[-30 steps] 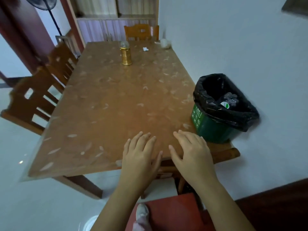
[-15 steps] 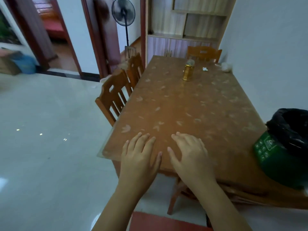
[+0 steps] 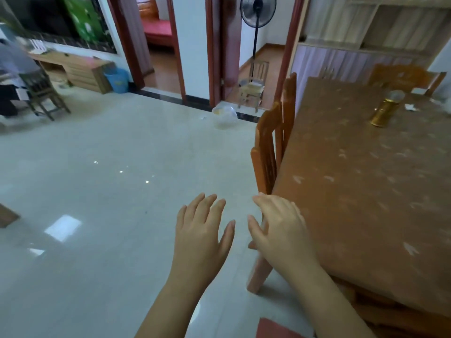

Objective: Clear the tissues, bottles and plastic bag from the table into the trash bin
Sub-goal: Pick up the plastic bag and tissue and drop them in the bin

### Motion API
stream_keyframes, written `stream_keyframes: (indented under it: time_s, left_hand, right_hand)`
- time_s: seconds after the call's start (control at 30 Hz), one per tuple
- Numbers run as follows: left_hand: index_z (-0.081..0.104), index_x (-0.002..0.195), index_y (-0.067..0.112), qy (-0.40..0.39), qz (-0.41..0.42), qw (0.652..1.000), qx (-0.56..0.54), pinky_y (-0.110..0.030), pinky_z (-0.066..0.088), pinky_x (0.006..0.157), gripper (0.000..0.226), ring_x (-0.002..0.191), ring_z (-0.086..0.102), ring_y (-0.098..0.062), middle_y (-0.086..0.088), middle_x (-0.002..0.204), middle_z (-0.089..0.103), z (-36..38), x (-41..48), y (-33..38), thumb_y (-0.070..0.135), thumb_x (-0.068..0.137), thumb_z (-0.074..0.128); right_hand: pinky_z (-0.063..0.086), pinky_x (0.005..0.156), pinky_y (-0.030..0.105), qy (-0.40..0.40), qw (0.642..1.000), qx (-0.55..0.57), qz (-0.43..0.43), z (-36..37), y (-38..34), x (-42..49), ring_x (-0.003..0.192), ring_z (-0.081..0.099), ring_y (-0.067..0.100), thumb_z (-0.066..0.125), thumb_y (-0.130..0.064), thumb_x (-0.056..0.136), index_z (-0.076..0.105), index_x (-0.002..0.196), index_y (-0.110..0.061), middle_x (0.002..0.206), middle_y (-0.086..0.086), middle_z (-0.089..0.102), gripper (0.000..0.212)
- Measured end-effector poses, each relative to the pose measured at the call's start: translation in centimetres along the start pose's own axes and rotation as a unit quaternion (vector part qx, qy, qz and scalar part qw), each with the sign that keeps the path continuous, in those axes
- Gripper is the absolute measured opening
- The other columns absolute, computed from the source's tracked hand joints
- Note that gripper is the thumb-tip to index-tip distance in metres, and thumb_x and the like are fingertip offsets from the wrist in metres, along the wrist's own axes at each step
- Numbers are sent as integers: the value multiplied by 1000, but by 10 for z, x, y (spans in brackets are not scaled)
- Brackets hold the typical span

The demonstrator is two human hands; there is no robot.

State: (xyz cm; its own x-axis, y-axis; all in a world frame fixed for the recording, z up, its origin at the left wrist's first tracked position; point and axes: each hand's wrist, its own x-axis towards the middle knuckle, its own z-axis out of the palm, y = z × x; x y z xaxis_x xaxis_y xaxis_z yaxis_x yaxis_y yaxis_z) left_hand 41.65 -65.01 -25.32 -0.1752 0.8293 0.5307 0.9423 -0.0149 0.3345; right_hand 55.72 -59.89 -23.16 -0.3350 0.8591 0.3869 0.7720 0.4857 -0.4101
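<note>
left hand [image 3: 200, 230]: released, empty
right hand [image 3: 280, 228]: released, empty
tissue [image 3: 411, 107]: far on desk [image 3: 366, 191]; likely light, soft, pinch anywhere

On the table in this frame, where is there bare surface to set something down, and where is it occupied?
The table is bare from its near edge by the right hand up to the gold canister. The far end is occupied: the canister and a small white scrap sit there. Chairs crowd the table's left edge. The left hand is empty, over the floor.

Brown table [image 3: 366, 191] with pale leaf pattern; gold bottle [image 3: 384, 111].
</note>
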Motion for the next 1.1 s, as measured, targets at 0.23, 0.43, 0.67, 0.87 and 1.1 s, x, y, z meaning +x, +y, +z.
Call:
stream_keyframes:
  time_s: [0.23,0.43,0.67,0.87,1.1]
  left_hand:
    - [63,107,6,2,-15,1000,3,-51,46,87,39,112,57,-34,-13,111,66,25,51,-77,33,85,46]
    - [63,107,6,-11,17,1000,21,-49,44,89,39,111,58,-33,-12,111,66,63,138,-136,33,85,45]
    - [63,109,7,2,17,1000,23,-48,43,91,40,112,56,-32,-11,112,66,94,268,-194,34,85,45]
    - [63,109,7,-7,23,1000,-1,-50,44,91,41,112,57,-32,-11,112,65,138,345,-235,34,85,45]
    - [62,109,9,-25,38,998,-37,-53,44,91,40,112,57,-32,-10,113,65,202,453,-303,35,84,44]
  right_hand:
    - [44,87,44,-3,1000,-8,-16,61,-23,67,98,62,25,56,-31,78,65,106,-12,105,7,69,35]
    - [47,86,53,5,1000,6,11,116,-22,163,99,62,30,49,-36,82,64,108,-11,107,10,68,40]
    - [50,78,52,42,999,-25,-2,154,-24,297,93,66,28,59,-33,73,67,104,-12,102,9,70,38]
    - [47,85,52,46,999,-25,7,190,-10,382,98,63,29,56,-29,77,65,105,-9,105,11,69,36]
    - [49,84,54,58,996,-53,33,254,2,501,98,62,31,38,-37,81,65,105,-9,105,12,68,46]
